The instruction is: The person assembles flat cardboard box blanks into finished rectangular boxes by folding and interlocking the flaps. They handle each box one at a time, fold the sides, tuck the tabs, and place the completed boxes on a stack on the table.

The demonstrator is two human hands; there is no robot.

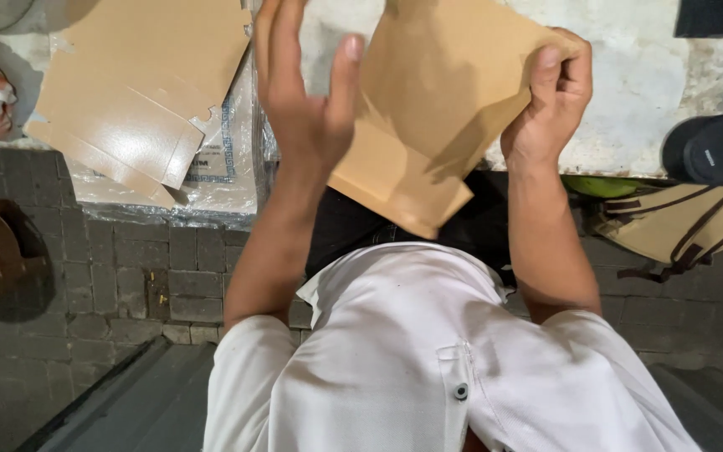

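Head view. The right hand (550, 105) pinches the upper edge of a brown cardboard blank (428, 109), thumb in front, fingers (579, 67) curled behind. The left hand (303, 100) is flat, fingers (349, 79) straight and spread, beside the blank's left edge; whether it touches is unclear. The blank hangs tilted before the white shirt (412, 335), seemingly creased but not yet formed into a box. Left of the fingers, more flat blanks (127, 92) lie unfolded on a plastic-wrapped bundle (219, 180); a black cap (713, 149) sits to the right.
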